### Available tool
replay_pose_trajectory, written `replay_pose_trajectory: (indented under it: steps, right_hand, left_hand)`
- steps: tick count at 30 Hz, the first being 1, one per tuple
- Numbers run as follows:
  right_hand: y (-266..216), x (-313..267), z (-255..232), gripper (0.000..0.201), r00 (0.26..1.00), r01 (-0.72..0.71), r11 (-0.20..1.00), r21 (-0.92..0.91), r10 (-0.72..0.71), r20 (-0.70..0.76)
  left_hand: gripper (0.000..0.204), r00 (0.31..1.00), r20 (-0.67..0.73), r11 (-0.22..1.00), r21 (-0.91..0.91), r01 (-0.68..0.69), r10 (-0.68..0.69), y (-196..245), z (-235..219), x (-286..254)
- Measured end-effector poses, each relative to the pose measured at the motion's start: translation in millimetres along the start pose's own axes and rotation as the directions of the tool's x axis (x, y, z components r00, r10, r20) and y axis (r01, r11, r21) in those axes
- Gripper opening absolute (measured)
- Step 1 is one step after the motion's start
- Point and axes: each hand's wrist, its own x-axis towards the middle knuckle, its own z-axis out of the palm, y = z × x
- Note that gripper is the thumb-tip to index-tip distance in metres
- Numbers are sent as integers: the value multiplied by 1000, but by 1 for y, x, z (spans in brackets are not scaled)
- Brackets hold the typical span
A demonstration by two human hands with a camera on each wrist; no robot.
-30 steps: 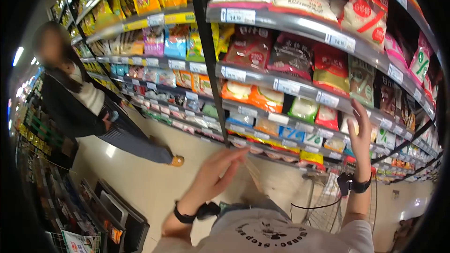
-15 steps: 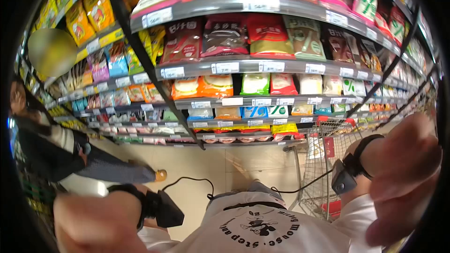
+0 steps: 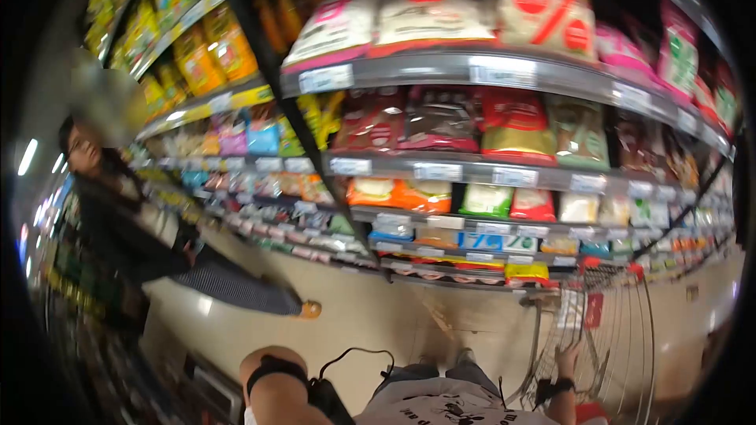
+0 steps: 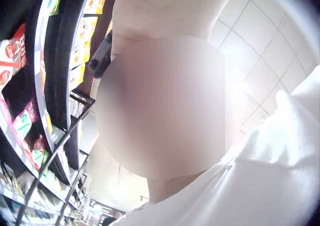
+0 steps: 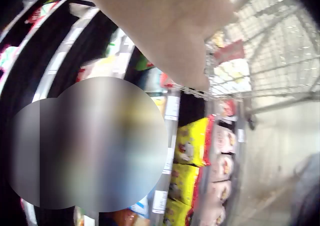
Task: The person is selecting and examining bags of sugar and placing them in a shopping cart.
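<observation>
My left hand [image 3: 285, 403] is bent back close under the head camera at the bottom of the head view, a black strap round its wrist. Its fingers are out of sight there. In the left wrist view bare skin of the left hand [image 4: 165, 16] fills the top, right by a blurred-out round area. My right hand [image 3: 567, 357] hangs lower at my right side, its fingers loosely extended, overlapping the wire shopping cart [image 3: 622, 338]. The right wrist view has the right hand [image 5: 165, 31] across the top, with the cart's wire rim [image 5: 280, 92] beside it.
Ahead, long shelves [image 3: 425, 67] hold bagged goods, among them white bags [image 3: 433, 17] and a red-and-white bag [image 3: 545, 8]. On the left a person [image 3: 150, 228] in a dark jacket stands in the aisle. Tiled floor [image 3: 378, 315] lies between my feet and the shelves.
Half a second ago both hands were raised large near the camera. My right hand has dropped to beside the cart; the left has drawn in toward me. The head view has swung left.
</observation>
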Motion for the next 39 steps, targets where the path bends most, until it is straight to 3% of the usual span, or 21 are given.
replay_pose_trajectory:
  steps: [1, 2, 3, 4, 5, 6, 7, 8, 9, 11, 13, 17, 20, 23, 26, 27, 30, 31, 36, 39]
  right_hand:
    - [-70, -25, -88, 73, 960, 34, 964, -263, 42, 278]
    - [-93, -33, -100, 66, 888, -199, 964, -178, 254, 382]
    - [-64, -30, -80, 65, 934, -191, 957, -217, 245, 259]
    - [-40, -31, -58, 65, 989, -109, 954, -281, 132, 65]
    - [-28, -27, -43, 65, 988, -40, 932, -361, -16, -151]
    - [-34, -28, -45, 65, 936, -33, 901, -432, -124, -330]
    - [-37, -26, -51, 55, 931, -51, 881, -471, -129, -343]
    - [-63, -29, -80, 46, 925, -70, 858, -509, -135, -356]
    - [-79, -29, -105, 37, 915, -109, 832, -544, -130, -382]
    - [-66, -20, -113, 43, 973, -98, 932, -348, 17, -229]
    - [-58, -15, -118, 46, 989, -135, 982, -132, 126, -77]
    - [-88, -3, -124, 44, 997, -74, 987, 142, 70, 28]
    - [-114, 0, -131, 44, 997, -32, 959, 281, 11, 76]
    - [-141, 3, -136, 43, 991, -8, 920, 391, -46, 129]
    - [-164, 2, -136, 42, 974, -29, 867, 497, -87, 208]
    - [-171, 2, -134, 41, 967, -37, 849, 527, -102, 232]
    - [-184, 0, -129, 41, 941, -79, 796, 600, -139, 309]
    - [-186, -2, -127, 40, 930, -102, 780, 618, -146, 337]
    - [-179, -1, -108, 39, 872, -252, 696, 673, -139, 470]
    - [-154, -2, -89, 38, 828, -383, 632, 674, -87, 553]
  left_hand:
    - [49, 998, 13, 997, 58, -59, 58, -7, -5, -4]
    - [49, 992, 46, 985, 122, -121, 116, -7, -7, -7]
    - [37, 999, 21, 981, 194, 25, -30, -9, -2, -21]
    - [27, 985, -5, 950, 262, 170, -175, -11, 3, -36]
    - [27, 965, -62, 920, 292, 260, -254, -26, 6, -47]
    - [30, 937, -118, 882, 314, 350, -330, -41, 7, -55]
    - [34, 775, -216, 763, 154, 628, -594, -50, 9, -57]
    - [39, 542, -262, 569, -39, 821, -799, -57, 11, -58]
    - [40, 483, -256, 510, -46, 859, -837, -67, 16, -68]
    - [43, 369, -232, 391, -51, 919, -900, -84, 32, -111]
    - [41, 314, -243, 338, -60, 939, -918, -92, 48, -157]
    - [38, 235, -333, 277, -85, 957, -913, -86, 64, -197]
    - [35, 89, -218, 122, -144, 982, -972, -75, 57, -199]
    - [34, 106, -269, 160, -188, 969, -957, -76, 61, -210]
    - [31, 133, -291, 165, -87, 982, -948, -83, 68, -217]
    - [30, 86, -256, 116, -104, 988, -963, -82, 66, -208]
    - [31, 195, -240, 237, -162, 958, -951, -87, 76, -217]
    - [30, 189, -242, 232, -164, 959, -952, -86, 77, -217]
    - [30, 178, -201, 202, -110, 973, -963, -85, 73, -217]
    - [31, 229, -237, 273, -171, 947, -944, -89, 76, -226]
